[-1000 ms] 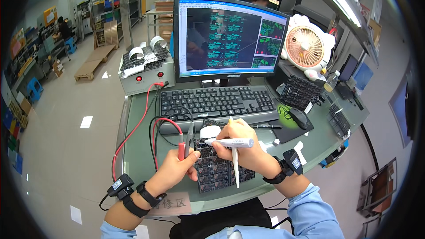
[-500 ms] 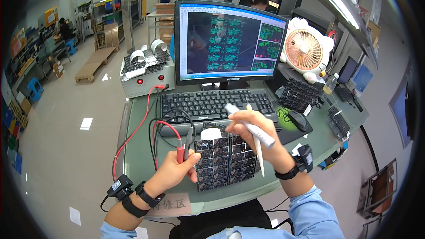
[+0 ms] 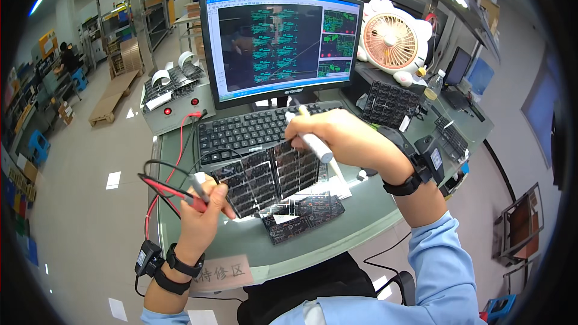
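Circuit-board panel (image 3: 259,182) is held tilted above the desk (image 3: 373,210), between both hands. Its left edge is pinched by the left hand (image 3: 203,212), where the red probe (image 3: 197,204) and grey probe (image 3: 197,183) are also clasped. Its upper edge seems to be gripped by the right hand (image 3: 340,132), fingers curled round a white marker (image 3: 317,148) and a thin white tool (image 3: 338,179); exact contact is partly hidden. Possible trouble: panel dropped, since both grips are shared with tools; surface scratched or smudged, if probe or marker tips are brushed across it (whether the marker is capped cannot be told); panel snagged by the looped probe leads (image 3: 158,187); second panel (image 3: 307,216), lying on the desk below, knocked if the upper one slips. Versus the earlier frame: panel is shifted left and tilted more, right hand is brought onto it from clear of it, second panel is uncovered.
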### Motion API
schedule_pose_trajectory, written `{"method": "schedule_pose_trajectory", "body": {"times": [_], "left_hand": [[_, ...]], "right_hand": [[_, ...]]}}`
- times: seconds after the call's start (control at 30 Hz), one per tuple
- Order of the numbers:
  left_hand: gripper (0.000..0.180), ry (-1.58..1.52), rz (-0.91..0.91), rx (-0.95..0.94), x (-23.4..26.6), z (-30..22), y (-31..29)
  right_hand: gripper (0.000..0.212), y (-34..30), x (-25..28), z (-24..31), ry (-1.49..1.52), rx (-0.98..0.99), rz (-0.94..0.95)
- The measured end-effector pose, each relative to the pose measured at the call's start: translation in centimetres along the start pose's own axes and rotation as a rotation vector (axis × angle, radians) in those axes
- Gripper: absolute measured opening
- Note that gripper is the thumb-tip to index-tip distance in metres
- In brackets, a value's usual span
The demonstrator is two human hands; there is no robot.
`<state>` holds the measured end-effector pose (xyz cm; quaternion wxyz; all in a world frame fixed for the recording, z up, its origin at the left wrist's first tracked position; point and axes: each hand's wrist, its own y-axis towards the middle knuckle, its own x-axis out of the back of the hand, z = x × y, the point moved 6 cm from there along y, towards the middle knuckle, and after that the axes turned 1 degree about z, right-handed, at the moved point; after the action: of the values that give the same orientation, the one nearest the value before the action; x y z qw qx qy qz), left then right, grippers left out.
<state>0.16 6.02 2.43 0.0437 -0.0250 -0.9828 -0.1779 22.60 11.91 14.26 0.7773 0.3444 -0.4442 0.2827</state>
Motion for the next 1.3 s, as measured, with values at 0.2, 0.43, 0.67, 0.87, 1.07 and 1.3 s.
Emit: {"method": "schedule_pose_trajectory", "body": {"times": [0.2, 0.43, 0.67, 0.87, 1.07, 1.3], "left_hand": [[0.052, -0.608, -0.111, 0.011, 2.9, -0.1, 1.2], [0.053, -1.035, 0.134, 0.172, -0.3, 0.9, 1.0], [0.066, -0.803, 0.417, 0.250, -2.6, 3.5, 0.6], [0.065, -0.278, 0.640, 0.221, -4.7, 3.6, -0.2], [0.055, -0.151, 0.783, 0.219, -5.2, 3.3, -1.2], [0.047, -0.220, 0.787, 0.236, -5.3, 2.8, -1.5]], "right_hand": [[0.025, -2.9, 2.4, 0.3, -0.180, 0.092, -0.418], [0.025, -7.9, -3.3, -1.0, -0.455, 0.239, -0.549], [0.022, -11.9, -8.2, -0.4, -0.444, 0.313, -0.357], [0.043, -12.1, -7.0, -1.4, -0.238, 0.248, -0.330], [0.022, -8.5, -8.3, -2.3, 0.783, -0.245, -0.415], [0.022, -4.9, -10.8, -2.6, 1.073, -0.431, -0.268]]}}
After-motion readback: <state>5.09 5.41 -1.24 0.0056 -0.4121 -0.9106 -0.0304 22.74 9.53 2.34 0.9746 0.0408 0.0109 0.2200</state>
